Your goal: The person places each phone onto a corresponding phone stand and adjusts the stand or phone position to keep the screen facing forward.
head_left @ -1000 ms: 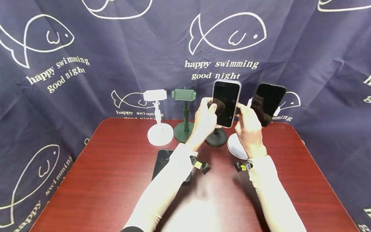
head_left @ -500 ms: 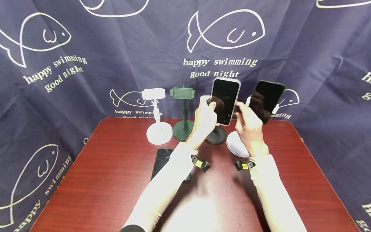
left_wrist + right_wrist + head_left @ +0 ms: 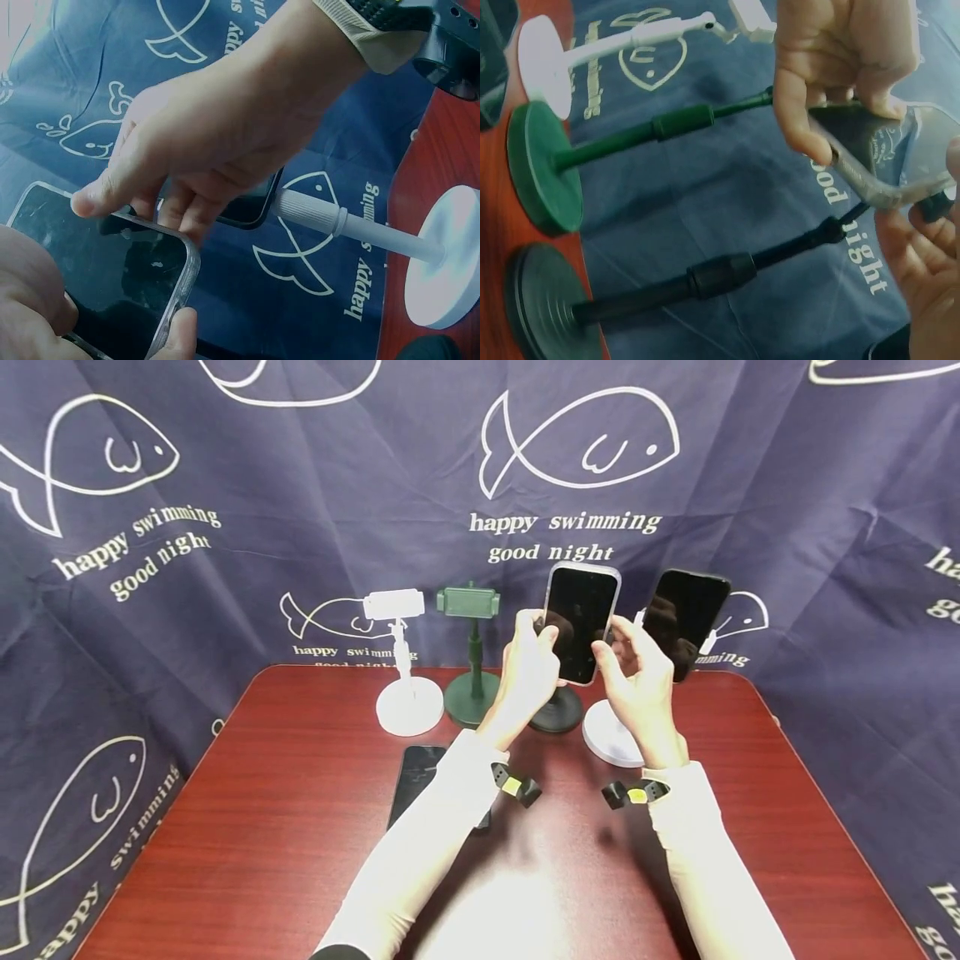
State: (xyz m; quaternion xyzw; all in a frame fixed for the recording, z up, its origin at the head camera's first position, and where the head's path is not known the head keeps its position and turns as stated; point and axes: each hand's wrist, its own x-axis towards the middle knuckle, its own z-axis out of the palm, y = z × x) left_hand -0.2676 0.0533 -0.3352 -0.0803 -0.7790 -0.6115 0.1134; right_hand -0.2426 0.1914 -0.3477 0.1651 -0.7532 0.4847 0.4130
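A smartphone (image 3: 581, 618) in a clear case stands upright at the black phone stand (image 3: 720, 277), whose base shows below it. My left hand (image 3: 531, 660) grips its left edge, thumb on the front. My right hand (image 3: 641, 681) is at the opposite edge: in the left wrist view the right thumb rests on the case rim while its fingers curl behind. A black clamp end (image 3: 934, 206) shows by the right fingers in the right wrist view. The phone and hands hide most of the holder.
Another dark phone (image 3: 686, 618) sits tilted on a white stand (image 3: 607, 735) just right of my right hand. White (image 3: 408, 706) and green (image 3: 472, 697) stands hold no phone on the left. One more phone (image 3: 412, 781) lies on the red table (image 3: 262, 827), partly under my left forearm.
My right thumb has come round onto the front right edge of the phone, and the right fingers have spread somewhat. The left hand keeps its grip; the view has shifted slightly.
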